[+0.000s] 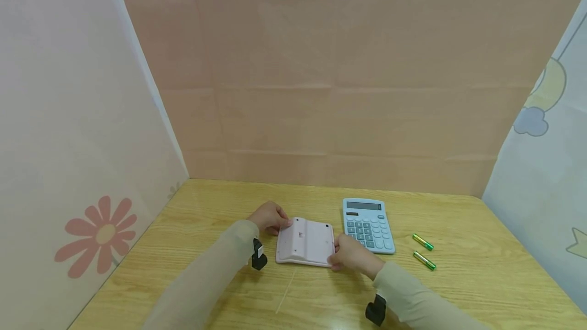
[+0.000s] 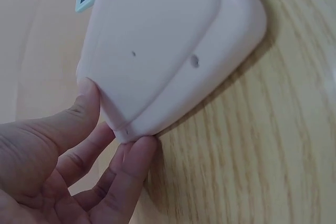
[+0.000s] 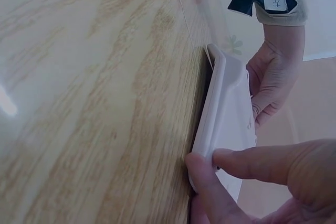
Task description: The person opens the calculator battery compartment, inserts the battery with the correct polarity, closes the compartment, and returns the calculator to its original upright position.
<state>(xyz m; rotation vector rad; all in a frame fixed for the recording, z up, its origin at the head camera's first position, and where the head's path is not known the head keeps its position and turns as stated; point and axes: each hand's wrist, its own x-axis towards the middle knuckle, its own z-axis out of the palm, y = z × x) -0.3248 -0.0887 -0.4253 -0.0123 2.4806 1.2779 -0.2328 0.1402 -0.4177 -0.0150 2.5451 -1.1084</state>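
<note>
A pale pink calculator (image 1: 316,242) lies back side up, its raised wedge and small screw holes showing and its keys hidden underneath. My left hand (image 1: 270,217) pinches it at the far left corner, thumb on the back and fingers under the edge in the left wrist view. At the near right edge, my right hand (image 1: 353,256) grips it between thumb and fingers, as the right wrist view shows (image 3: 257,182). Just right of it rests a light blue calculator (image 1: 367,224), keys and display up, its lower left corner behind my right hand.
Two green and gold batteries (image 1: 423,242) lie on the wooden table (image 1: 220,197), right of the blue calculator. A brown paper backdrop (image 1: 330,75) rises behind the table, with patterned white panels at both sides.
</note>
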